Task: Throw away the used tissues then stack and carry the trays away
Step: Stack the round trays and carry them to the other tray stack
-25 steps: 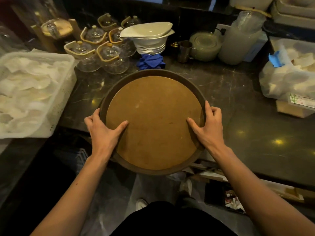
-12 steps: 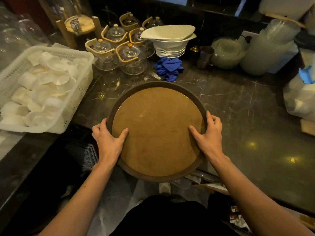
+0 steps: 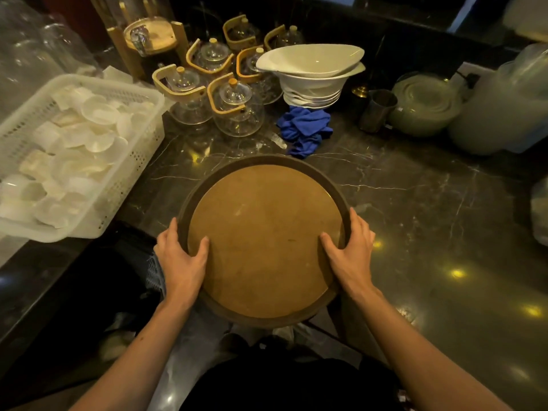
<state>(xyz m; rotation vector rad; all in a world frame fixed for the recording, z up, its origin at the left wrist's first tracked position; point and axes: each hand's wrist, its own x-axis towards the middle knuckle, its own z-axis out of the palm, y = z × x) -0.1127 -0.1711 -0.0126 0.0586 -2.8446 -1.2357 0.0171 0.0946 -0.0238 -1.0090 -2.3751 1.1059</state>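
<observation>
In the head view the round tray [image 3: 264,241] sits straight ahead of the person, between both hands, half over the near edge of the dark table [image 3: 415,203]. The left hand [image 3: 181,259] and right hand [image 3: 350,250] each clasp the rim on opposite sides, thumbs on the inner face, equally near. Being round, it has no long axis; a lift looks balanced.

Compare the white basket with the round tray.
The basket is white, rectangular and perforated; the tray is brown and round. The basket is full of white dishes; the tray is bare. The basket sits untouched at left; the left hand and right hand grip the tray's rim. Both overhang the dark counter.
</observation>
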